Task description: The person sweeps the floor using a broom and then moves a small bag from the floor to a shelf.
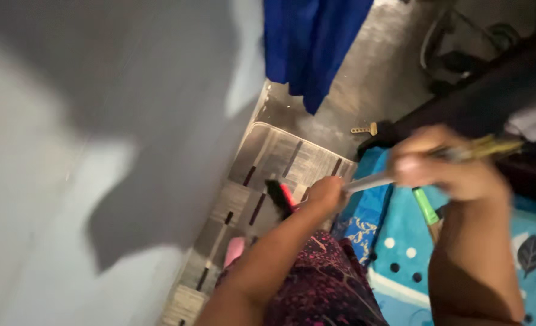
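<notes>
Blurring from motion softens most of the view, and the pale wall (68, 151) filling the left half shows only broad shadows. A blue cloth (307, 42) hangs at the top, its upper part cut off by the frame edge. Below it a patterned mat (268, 163) with grey blocks and dark stripes runs down toward the bottom edge, partly covered by the person's forearm and dark floral clothing (322, 290).

Over that mat, the left hand (325, 194) is closed around a small black and red object (281, 198); what the object is cannot be made out, and only its dark end and a strip of red show past the fingers. A pink thing (234, 250) lies on the mat lower down, half hidden by the arm.

Further right, a small brass key (364, 128) lies on the grey floor. The right hand (446, 166) is smeared by movement but is closed on a long thin tool (376, 180) whose pale shaft reaches toward the left hand, almost meeting it. A green marker-like object (425, 205) sits just under the right hand, on a blue patterned sheet (401, 253).
</notes>
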